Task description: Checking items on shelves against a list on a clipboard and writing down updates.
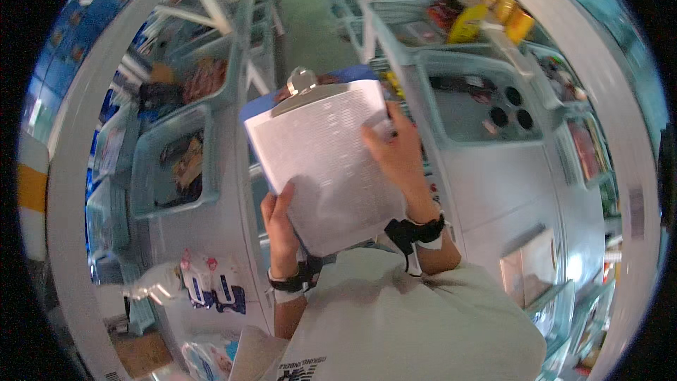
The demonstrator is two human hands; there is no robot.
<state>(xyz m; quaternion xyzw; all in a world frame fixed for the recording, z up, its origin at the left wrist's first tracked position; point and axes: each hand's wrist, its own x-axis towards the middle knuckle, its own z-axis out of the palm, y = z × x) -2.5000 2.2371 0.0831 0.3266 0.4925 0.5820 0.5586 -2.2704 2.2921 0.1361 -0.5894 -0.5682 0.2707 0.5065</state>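
Between my hands is a blue clipboard with a metal clip at its top. A printed paper sheet lies under the clip; its print is too blurred to make out. My left hand grips the lower left edge, thumb on the paper. My right hand grips the upper right edge, its thumb over the sheet and its fingers mostly hidden behind the board. The clipboard is tilted slightly, in front of my chest. Both wrists wear black bands.
Shelving flanks an aisle floor ahead. A plastic bin holding packaged items stands at left; another bin with dark round items stands at right. White packages lie on the left shelf, a cardboard box on the right. White uprights border the aisle.
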